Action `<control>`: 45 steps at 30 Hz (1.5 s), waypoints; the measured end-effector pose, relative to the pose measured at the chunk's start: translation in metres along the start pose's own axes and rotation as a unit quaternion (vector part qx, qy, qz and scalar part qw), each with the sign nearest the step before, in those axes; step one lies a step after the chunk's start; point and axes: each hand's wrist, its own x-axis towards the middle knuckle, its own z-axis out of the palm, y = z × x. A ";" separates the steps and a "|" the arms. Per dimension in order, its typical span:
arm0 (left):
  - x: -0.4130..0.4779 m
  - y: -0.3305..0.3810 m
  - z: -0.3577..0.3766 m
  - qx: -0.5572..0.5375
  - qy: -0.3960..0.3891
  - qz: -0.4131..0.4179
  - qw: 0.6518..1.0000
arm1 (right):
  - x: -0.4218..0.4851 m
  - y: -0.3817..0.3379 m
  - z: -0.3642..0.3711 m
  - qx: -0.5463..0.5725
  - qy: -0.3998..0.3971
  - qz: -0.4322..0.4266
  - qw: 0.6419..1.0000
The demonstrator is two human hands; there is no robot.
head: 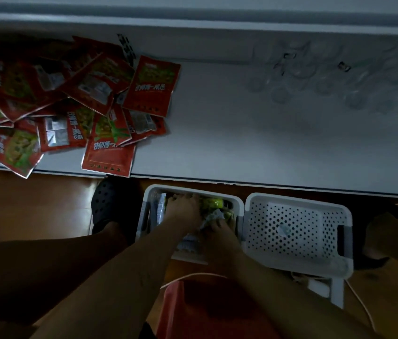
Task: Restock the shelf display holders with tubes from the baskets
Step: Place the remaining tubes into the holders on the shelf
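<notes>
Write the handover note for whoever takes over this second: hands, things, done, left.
Left hand and right hand: both down in the left basket among green and silver packs; grip unclear in the dim light.
Right basket: looks empty.
Clear holders stand on the white shelf, right of the red sachets; too blurred to judge their fill.
Done: nothing confirmable. Left: lift tubes out, load the holders.

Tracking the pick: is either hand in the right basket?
No: the left hand and right hand are both in the left basket.
</notes>
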 end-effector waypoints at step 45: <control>-0.082 -0.068 -0.032 -0.295 -0.027 -0.117 0.948 | 0.019 0.012 -0.014 -0.053 -0.140 0.078 0.986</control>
